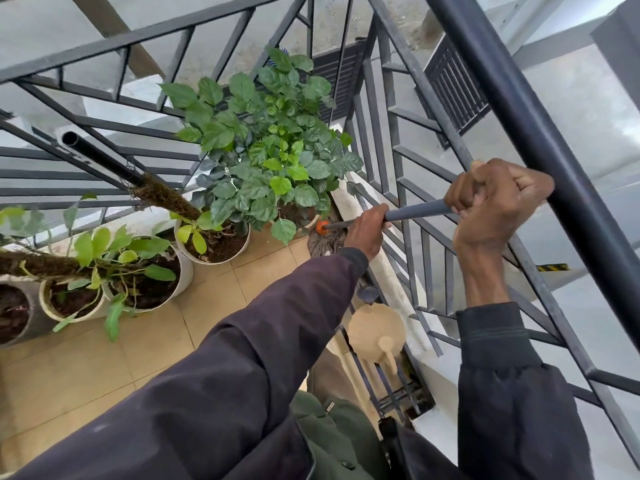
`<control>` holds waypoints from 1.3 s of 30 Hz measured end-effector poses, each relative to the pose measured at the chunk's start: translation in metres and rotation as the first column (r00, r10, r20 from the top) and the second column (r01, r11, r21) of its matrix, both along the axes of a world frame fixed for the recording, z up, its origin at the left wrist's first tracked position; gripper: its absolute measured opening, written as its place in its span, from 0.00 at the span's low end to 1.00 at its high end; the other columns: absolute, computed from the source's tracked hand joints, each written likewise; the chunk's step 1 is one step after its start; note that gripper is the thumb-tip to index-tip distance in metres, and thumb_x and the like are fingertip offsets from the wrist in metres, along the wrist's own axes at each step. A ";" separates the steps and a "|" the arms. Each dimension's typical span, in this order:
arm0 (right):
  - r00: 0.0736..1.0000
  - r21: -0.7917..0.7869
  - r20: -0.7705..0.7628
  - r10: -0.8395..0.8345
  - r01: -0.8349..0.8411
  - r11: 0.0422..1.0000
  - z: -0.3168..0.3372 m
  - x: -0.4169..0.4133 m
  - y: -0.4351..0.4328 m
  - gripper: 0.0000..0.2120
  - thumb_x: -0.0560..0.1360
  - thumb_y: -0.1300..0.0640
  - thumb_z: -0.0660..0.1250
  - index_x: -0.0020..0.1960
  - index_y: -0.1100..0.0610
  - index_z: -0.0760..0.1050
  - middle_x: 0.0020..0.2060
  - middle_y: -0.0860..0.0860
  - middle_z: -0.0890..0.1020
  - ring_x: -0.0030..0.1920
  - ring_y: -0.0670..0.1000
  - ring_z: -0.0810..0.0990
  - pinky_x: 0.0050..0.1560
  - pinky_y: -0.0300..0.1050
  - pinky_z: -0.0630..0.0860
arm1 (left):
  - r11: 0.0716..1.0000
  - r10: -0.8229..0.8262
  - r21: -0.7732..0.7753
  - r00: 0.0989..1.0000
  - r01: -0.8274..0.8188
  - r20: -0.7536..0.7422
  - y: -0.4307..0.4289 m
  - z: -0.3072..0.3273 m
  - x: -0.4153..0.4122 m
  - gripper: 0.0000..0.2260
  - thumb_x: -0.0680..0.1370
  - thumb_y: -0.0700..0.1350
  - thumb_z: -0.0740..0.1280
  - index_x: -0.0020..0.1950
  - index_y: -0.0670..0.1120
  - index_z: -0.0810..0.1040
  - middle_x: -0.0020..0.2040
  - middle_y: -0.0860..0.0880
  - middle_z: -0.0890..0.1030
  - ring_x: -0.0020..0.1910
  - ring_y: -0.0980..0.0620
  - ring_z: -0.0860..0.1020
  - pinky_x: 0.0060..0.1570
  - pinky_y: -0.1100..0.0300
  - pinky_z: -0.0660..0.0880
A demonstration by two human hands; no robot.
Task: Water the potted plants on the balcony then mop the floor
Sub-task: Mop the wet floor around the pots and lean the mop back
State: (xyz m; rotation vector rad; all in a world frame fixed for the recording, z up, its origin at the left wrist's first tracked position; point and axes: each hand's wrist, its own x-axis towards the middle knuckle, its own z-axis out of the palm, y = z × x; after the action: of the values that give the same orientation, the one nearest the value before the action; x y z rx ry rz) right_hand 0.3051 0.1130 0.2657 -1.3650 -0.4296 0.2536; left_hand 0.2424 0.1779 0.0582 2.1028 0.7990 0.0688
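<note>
A grey mop handle (415, 212) is gripped by two hands. The left hand (367, 233) is wrapped round the shaft low down, close to one orange collar (322, 227), with the fingers curled over it. The right hand (498, 202) is clenched in a fist round the upper end, nearer the camera. Both arms are covered by dark sleeves (242, 375). One mop head (323, 245) of pale strings is seen on the beige tiled floor (104, 368), at the foot of the dark metal railing (512, 116) and under the outer leaves of the big bush (270, 150).

Five potted plants are counted. The bush is the largest, and its pot is almost wholly hidden by foliage. Four more pots are lined up to its left along the railing: a white pot (242, 249), a second white pot (187, 271) touching it, a cream pot (79, 315) and a grey pot (38, 323) cut off by the picture's edge. Sparse, light green leaves are carried by the plants in the white and cream pots; only dark soil is seen in the grey one.

Two moss poles are seen: one (166, 199) rises from the first white pot and is topped by a bare black tube, the other (34, 265) leans across the pots at the left.

One beige watering can (375, 330) is set by the railing, below the left forearm, touched by neither hand
</note>
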 end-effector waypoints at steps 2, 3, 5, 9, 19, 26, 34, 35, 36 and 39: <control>1.000 0.011 -0.024 0.008 -0.008 1.000 0.000 -0.007 0.003 0.26 0.72 0.71 0.57 0.22 0.47 0.67 0.18 0.44 0.61 0.19 0.48 0.60 0.34 0.41 0.64 | 1.000 0.015 -0.002 1.000 -0.015 -0.017 0.001 -0.005 -0.011 0.13 0.78 0.30 0.59 0.47 0.49 0.69 0.44 0.46 0.78 0.42 0.41 0.78 0.41 0.46 0.76; 0.999 0.018 -0.044 0.001 0.000 1.000 -0.001 -0.008 0.002 0.26 0.72 0.70 0.58 0.22 0.47 0.67 0.18 0.45 0.61 0.19 0.48 0.60 0.35 0.41 0.65 | 1.000 0.013 -0.001 0.999 -0.013 -0.037 -0.002 -0.005 -0.015 0.14 0.78 0.30 0.59 0.48 0.49 0.70 0.44 0.47 0.78 0.42 0.42 0.79 0.42 0.46 0.77; 0.995 0.030 -0.101 -0.017 0.021 0.999 -0.003 -0.010 -0.002 0.25 0.73 0.69 0.59 0.22 0.47 0.66 0.18 0.45 0.60 0.18 0.47 0.59 0.37 0.40 0.65 | 1.000 0.003 -0.012 0.997 -0.004 -0.072 -0.012 -0.005 -0.027 0.12 0.78 0.30 0.59 0.51 0.46 0.72 0.43 0.46 0.79 0.42 0.40 0.80 0.41 0.45 0.77; 0.983 0.097 -0.178 0.039 -0.022 0.995 -0.015 -0.071 0.015 0.23 0.71 0.67 0.60 0.23 0.47 0.66 0.18 0.46 0.60 0.19 0.46 0.57 0.32 0.38 0.59 | 0.997 0.078 0.002 0.994 -0.078 -0.075 0.002 -0.004 -0.114 0.09 0.79 0.31 0.58 0.49 0.45 0.71 0.41 0.44 0.75 0.40 0.41 0.77 0.39 0.48 0.72; 0.929 0.053 -0.347 0.126 -0.114 0.992 -0.079 -0.157 -0.006 0.18 0.70 0.65 0.62 0.25 0.50 0.66 0.19 0.47 0.60 0.20 0.46 0.57 0.29 0.38 0.59 | 0.993 0.077 0.110 0.944 -0.044 -0.320 -0.002 -0.056 -0.241 0.09 0.80 0.33 0.61 0.56 0.45 0.72 0.52 0.44 0.79 0.51 0.40 0.79 0.47 0.46 0.75; 0.921 0.177 -0.306 0.240 -0.192 0.965 -0.068 -0.198 0.007 0.19 0.70 0.66 0.59 0.25 0.50 0.61 0.19 0.47 0.59 0.20 0.46 0.57 0.30 0.38 0.57 | 0.981 0.149 0.161 0.955 -0.110 -0.255 0.002 -0.054 -0.293 0.07 0.80 0.35 0.64 0.54 0.46 0.72 0.51 0.45 0.80 0.45 0.41 0.80 0.43 0.48 0.75; 0.964 0.215 -0.131 0.231 -0.200 0.956 0.002 -0.168 0.021 0.18 0.70 0.63 0.62 0.24 0.48 0.66 0.19 0.46 0.59 0.18 0.48 0.57 0.31 0.38 0.58 | 0.977 0.104 0.191 0.994 -0.095 -0.042 0.009 -0.005 -0.230 0.10 0.77 0.31 0.63 0.54 0.43 0.74 0.48 0.42 0.81 0.42 0.38 0.80 0.40 0.45 0.76; 0.967 0.230 -0.104 0.232 -0.204 0.952 0.009 -0.167 0.024 0.18 0.69 0.63 0.62 0.24 0.47 0.67 0.19 0.46 0.60 0.18 0.47 0.57 0.32 0.38 0.59 | 0.974 0.104 0.205 0.994 -0.097 -0.023 0.012 0.003 -0.222 0.11 0.77 0.31 0.63 0.55 0.42 0.75 0.48 0.42 0.81 0.42 0.38 0.81 0.40 0.45 0.76; 0.970 0.245 -0.085 0.226 -0.199 0.949 0.015 -0.166 0.028 0.18 0.69 0.63 0.62 0.24 0.47 0.68 0.19 0.45 0.60 0.18 0.47 0.57 0.32 0.37 0.59 | 0.970 0.108 0.219 0.994 -0.104 -0.003 0.015 0.010 -0.215 0.12 0.76 0.30 0.62 0.56 0.42 0.75 0.47 0.41 0.82 0.42 0.38 0.81 0.39 0.46 0.75; 0.977 0.272 -0.062 0.205 -0.181 0.945 0.021 -0.166 0.035 0.17 0.69 0.62 0.64 0.25 0.47 0.67 0.19 0.46 0.59 0.18 0.47 0.57 0.32 0.39 0.58 | 0.951 0.151 0.264 0.987 -0.158 0.047 0.026 0.028 -0.196 0.11 0.78 0.31 0.59 0.56 0.40 0.76 0.47 0.39 0.81 0.40 0.38 0.80 0.36 0.47 0.72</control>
State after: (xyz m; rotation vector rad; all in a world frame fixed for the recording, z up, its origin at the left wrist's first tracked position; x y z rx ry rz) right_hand 0.1390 0.1481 0.2863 -1.0459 -0.5043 0.4036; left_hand 0.0465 0.2038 0.0858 2.2810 0.9833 0.3043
